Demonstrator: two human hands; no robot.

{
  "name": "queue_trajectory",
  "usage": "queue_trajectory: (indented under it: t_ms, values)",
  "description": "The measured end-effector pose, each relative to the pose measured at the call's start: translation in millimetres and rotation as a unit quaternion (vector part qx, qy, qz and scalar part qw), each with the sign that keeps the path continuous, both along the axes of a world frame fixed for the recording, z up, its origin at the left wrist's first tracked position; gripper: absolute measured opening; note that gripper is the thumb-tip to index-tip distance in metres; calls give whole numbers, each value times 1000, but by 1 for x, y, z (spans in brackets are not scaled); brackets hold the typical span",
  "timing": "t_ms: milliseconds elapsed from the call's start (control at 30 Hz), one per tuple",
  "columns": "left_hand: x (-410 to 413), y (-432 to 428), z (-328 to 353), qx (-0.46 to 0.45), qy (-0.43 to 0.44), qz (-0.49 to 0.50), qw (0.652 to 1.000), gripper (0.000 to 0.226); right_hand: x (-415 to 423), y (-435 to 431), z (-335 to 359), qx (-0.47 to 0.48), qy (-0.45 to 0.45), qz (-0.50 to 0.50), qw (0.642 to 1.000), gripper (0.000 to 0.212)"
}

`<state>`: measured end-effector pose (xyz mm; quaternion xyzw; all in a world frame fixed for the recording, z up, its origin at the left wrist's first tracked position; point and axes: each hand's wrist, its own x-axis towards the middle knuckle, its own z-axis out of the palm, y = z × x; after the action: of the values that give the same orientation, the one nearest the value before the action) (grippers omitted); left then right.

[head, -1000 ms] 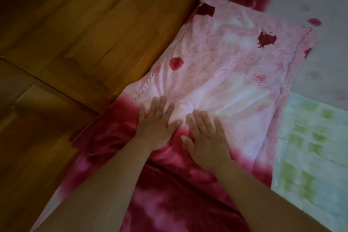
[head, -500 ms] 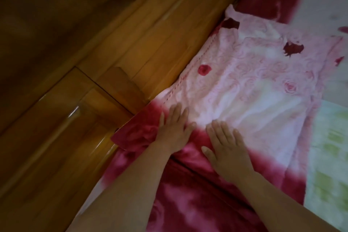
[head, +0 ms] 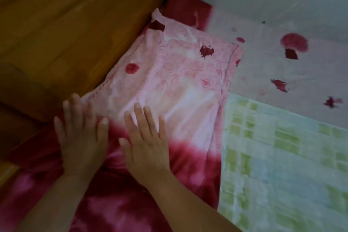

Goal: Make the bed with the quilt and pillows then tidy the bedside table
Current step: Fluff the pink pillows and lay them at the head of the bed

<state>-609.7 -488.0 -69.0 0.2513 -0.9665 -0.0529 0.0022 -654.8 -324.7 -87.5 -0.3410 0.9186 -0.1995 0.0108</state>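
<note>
As seen from above, presses left hand (head: 81,137) and right hand (head: 146,141) flat, fingers straight and spread, on folded pink quilt (head: 178,84) lying against wooden board (head: 75,34), beside green checked cloth (head: 282,156).

**Both hands flat, palms down, side by side**

The left hand (head: 81,137) lies palm down with its fingers (head: 66,108) straight and slightly spread, pointing away from the body; the fingertips are a little blurred. The right hand (head: 146,143) lies just beside it, also palm down, fingers straight and close together. The two thumbs reach inward toward each other, near but apart. Neither hand grips anything. Both wrists are nearly straight. The bare left forearm (head: 56,199) comes in from the lower left and the bare right forearm (head: 188,201) from the lower right, narrowing toward the hands like a V.
</note>
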Motion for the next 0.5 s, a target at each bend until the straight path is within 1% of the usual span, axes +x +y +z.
queue_trajectory:
  t_ms: [33,67,100,133,167,200,233,267,300,367,400,467,500]
  values:
    - [-4,11,1,26,-23,-35,999,71,-1,7,-3,11,-7,10,1000,58]
    - [-3,21,-8,35,-67,-78,994,80,-1,12,-11,33,-9,25,999,60]
    - [-2,31,-11,41,-113,-94,988,87,-2,14,-19,61,-18,34,997,63]
    - [-4,35,-14,50,-113,-64,990,87,-5,13,-23,64,-17,26,997,64]
    - [-11,33,-15,49,-80,-28,995,82,-10,10,-20,47,-3,4,999,62]
    - [-18,33,-12,45,-40,-16,998,75,-14,9,-15,37,9,-12,999,59]
    - [-20,34,-9,22,-24,-18,999,70,-13,8,-12,31,15,-19,999,58]
    - [-22,39,-11,9,-49,-41,998,70,-14,15,-18,41,21,-17,999,58]
    - [-23,41,-21,-3,-66,-80,995,75,-15,21,-23,64,15,2,998,59]
    - [-25,40,-25,25,-136,-90,986,80,-16,25,-31,91,-8,21,996,62]
    - [-33,37,-21,21,-123,-79,989,77,-22,20,-26,72,0,0,997,61]
    - [-39,33,-10,-19,-21,-50,998,71,-29,15,-7,21,25,-62,998,57]
    - [-38,34,-7,-34,6,-42,998,69,-28,21,-5,8,25,-71,997,56]
